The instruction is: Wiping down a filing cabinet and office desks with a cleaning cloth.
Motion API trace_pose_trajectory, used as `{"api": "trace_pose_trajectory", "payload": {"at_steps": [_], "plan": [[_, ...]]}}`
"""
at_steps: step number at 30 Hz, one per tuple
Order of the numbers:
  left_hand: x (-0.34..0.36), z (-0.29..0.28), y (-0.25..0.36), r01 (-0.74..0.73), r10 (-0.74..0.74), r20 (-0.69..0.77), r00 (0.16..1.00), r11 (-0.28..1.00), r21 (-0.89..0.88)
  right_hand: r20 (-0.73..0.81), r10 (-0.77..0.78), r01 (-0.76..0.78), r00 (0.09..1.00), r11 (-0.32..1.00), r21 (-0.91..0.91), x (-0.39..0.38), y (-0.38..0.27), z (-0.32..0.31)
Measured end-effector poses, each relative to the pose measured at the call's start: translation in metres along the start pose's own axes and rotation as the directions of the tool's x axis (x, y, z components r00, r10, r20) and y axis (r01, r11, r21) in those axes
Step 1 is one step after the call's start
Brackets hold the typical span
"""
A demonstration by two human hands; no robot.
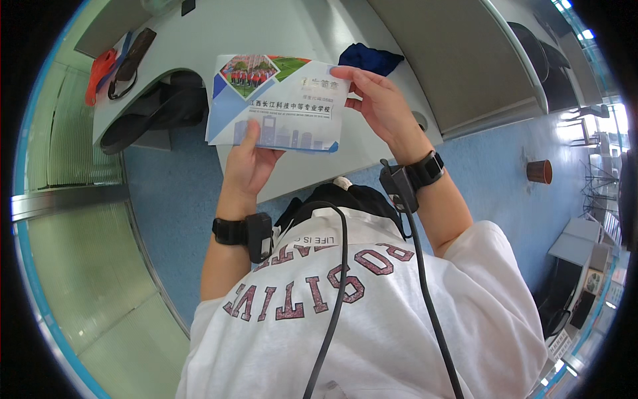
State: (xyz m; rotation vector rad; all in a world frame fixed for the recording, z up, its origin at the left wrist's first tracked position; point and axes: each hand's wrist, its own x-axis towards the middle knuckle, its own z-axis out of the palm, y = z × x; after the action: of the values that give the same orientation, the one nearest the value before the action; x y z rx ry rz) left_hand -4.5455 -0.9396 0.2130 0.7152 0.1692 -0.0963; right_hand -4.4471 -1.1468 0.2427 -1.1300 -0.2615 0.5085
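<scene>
A white and blue printed brochure (279,126) with a photo in a diamond frame and a skyline drawing is held up over the white desk (279,30). My left hand (251,163) grips its lower edge, thumb on the front cover and the other fingers behind it. At its upper right corner, my right hand (377,100) pinches the brochure between thumb and fingers. Both wrists wear black straps with small dark boxes. Just beyond my right hand lies a dark blue cloth (371,60) on the desk.
A black chair (156,110) is tucked at the desk's left cutout. Red (101,74) and brown (137,53) items lie on the desk's far left. A grey partition (442,50) borders the right side. On the blue floor stands a brown bin (539,171). Black cables run down my shirt.
</scene>
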Motion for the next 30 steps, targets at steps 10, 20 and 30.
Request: {"api": "trace_pose_trajectory", "payload": {"at_steps": [10,20,30], "plan": [[-0.006,-0.007,-0.002,-0.011,0.011,0.015,1.000,1.000,-0.026,0.012,-0.043,0.044,0.999,0.991,-0.123,-0.004,-0.002,0.007],[-0.013,-0.001,0.000,-0.025,0.025,-0.013,1.000,1.000,0.016,0.028,0.003,-0.001,1.000,0.996,-0.091,-0.003,0.002,0.005],[-0.020,-0.003,-0.003,-0.039,0.040,-0.033,0.999,0.998,0.043,0.024,0.022,-0.020,0.999,0.997,-0.081,-0.008,0.011,0.003]]}}
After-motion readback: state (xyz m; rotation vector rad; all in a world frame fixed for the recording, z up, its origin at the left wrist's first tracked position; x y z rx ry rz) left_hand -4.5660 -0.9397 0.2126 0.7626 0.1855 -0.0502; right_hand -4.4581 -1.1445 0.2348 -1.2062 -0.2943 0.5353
